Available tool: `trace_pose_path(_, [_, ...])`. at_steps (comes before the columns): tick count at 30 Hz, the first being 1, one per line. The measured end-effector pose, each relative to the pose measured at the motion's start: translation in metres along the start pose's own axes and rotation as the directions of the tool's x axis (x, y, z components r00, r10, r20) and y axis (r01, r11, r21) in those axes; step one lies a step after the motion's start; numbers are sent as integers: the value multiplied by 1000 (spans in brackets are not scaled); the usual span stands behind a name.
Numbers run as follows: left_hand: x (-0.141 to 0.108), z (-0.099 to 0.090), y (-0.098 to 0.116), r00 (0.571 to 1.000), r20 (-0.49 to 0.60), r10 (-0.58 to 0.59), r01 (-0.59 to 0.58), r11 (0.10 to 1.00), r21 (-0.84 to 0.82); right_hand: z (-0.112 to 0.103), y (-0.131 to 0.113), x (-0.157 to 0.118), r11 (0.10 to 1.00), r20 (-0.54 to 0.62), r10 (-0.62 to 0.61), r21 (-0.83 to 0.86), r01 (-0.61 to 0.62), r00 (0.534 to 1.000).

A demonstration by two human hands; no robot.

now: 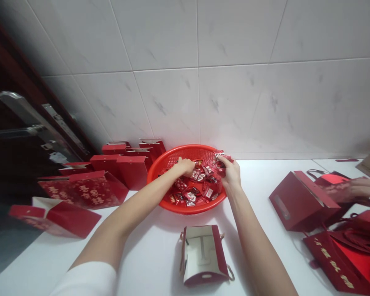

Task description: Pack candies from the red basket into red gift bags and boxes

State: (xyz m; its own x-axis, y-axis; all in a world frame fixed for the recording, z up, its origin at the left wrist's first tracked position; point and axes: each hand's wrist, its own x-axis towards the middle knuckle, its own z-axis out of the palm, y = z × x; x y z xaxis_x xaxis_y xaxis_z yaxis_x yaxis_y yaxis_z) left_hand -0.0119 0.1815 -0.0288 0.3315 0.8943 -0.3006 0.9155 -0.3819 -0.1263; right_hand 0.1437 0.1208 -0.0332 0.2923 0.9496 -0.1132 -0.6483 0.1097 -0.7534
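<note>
Basket: red, perforated, on the white counter (151,255) near the tiled wall (234,102); the basket (188,211) contains the loose wrapped sweets (208,192).
Left hand: the left hand (186,167) reaches over the left part of the basket, fingers bent down among the sweets. Fingertips hidden; cannot tell whether anything is grasped.
Right hand: the right hand (232,173) is at the right rim, grasping a small bunch of sweets (219,164) between thumb and fingers.
Step in hand: judged to be picking sweets out, with the right hand already loaded and the left among the pile.
Next move calls for: in my judgement, a closed right hold clear of the rim, as an outer sweet could slip; for the left, a pinch on separate wrappers.
Open box: the open box (218,246) lies in front of the basket, between the forearms, pale interior upward, cord loops at its sides.
Left side: red bags (132,170) standing in a cluster.
Right side: red carton (302,201), gold-lettered bag (329,259), and another person's hand (365,190) beside them.
</note>
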Motion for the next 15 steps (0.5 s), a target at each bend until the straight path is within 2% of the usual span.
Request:
trace_pose_path(11, [3,13,-1,1000,21,21,-20,999,-30,-3,3,2,999,37,-19,-43,20,999])
trace_pose_path(15, [4,14,-3,997,22,70,-69,997,-47,-3,3,2,1000,24,-6,-24,6,1000])
